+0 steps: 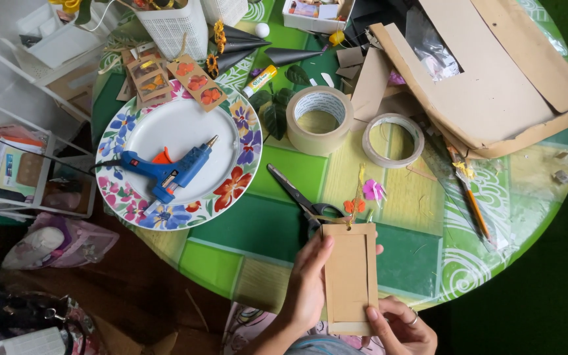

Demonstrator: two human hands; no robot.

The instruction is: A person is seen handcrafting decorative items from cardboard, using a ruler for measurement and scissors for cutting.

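Pinching the brown rectangular cardboard frame tag (350,276) by opposite edges, left hand (307,289) and right hand (399,325) should stay off its window.

card tag (350,276): showing plain brown, darker brown frame
plate (241,125): showing white centre, rim blooming red, blue, purple flowers
glue gun (169,169): showing blue, orange trigger
tablecloth (264,230): showing green and yellow checks, white swirls
scissors (294,192): showing black
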